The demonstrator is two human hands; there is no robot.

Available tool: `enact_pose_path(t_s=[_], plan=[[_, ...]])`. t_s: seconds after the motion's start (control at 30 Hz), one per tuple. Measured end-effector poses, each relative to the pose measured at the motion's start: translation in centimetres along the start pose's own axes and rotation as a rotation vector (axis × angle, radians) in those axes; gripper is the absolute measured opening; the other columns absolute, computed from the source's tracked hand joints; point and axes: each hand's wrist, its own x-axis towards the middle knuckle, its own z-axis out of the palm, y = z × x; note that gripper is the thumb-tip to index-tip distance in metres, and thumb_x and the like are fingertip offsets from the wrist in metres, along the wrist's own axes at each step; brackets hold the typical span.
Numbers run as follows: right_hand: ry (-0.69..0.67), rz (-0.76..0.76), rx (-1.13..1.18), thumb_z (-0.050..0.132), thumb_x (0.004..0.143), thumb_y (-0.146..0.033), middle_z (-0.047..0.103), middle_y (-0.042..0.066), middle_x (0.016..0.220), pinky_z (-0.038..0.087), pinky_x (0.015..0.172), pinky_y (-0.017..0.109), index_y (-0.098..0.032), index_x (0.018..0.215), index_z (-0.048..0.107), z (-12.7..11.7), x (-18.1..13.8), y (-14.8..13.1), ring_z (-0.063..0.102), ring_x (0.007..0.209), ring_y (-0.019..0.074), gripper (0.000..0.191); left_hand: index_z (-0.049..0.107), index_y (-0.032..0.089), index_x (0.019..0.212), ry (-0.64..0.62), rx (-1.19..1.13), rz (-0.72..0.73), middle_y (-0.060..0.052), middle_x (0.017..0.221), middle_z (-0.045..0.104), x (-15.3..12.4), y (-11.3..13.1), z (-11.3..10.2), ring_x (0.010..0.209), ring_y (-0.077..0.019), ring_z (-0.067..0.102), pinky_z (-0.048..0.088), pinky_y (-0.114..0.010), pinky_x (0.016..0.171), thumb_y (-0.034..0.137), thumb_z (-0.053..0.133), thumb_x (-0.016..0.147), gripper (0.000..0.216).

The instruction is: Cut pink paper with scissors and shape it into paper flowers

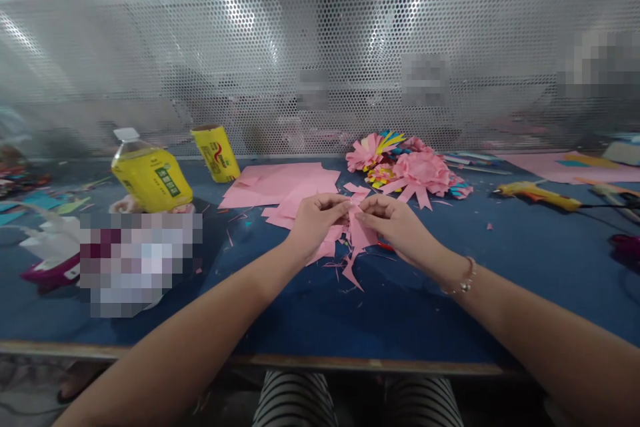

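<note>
While gripping pink paper (365, 235) in closed left hand (319, 220) and right hand (393, 221) at dial centre, might tear it if tugging unevenly; might crush flowers (421, 172) at two o'clock by reaching wide, or drag scraps (353, 275) at six o'clock by lowering wrists

1. Between the fingers of the left hand (320, 221) and right hand (389, 217), the upper end of a soft pink paper strip (362, 235) is partly covered.
2. Just below the right fingers, a small bright red object (385, 247) is mostly hidden.
3. Under the fingers, thin pink paper shreds (336, 265) are too small to count.
4. Far right of the fingers, a dark purple object (627, 245) is blurred and cut off.
5. Left of the fingers, pixelation obscures a whitish bundle (143, 270).
</note>
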Motion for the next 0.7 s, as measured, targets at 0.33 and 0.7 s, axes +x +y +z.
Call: enact_pose_path(t_s=[0.33, 0.7], plan=[[0.018, -0.010, -0.024, 0.059, 0.066, -0.032, 0.055, -0.001, 0.066, 0.037, 0.050, 0.023, -0.018, 0.075, 0.051, 0.10, -0.03, -0.04, 0.047, 0.056, 0.0079, 0.019, 0.064, 0.014, 0.070, 0.024, 0.056, 0.034, -0.001, 0.060, 0.060, -0.02, 0.08, 0.03, 0.055, -0.0071, 0.052, 0.047, -0.024, 0.059, 0.026, 0.065, 0.061, 0.015], [0.015, 0.009, 0.016, 0.062, 0.064, -0.032, 0.056, -0.001, 0.067, 0.038, 0.051, 0.022, -0.017, 0.074, 0.053, 0.07, 0.15, 0.29, 0.048, 0.056, 0.0074, 0.020, 0.062, 0.014, 0.068, 0.031, 0.065, 0.023, 0.001, 0.057, 0.058, -0.17, 0.39, 0.28, 0.053, -0.0068, 0.051, 0.046, -0.024, 0.058, 0.022, 0.062, 0.062, 0.010]])
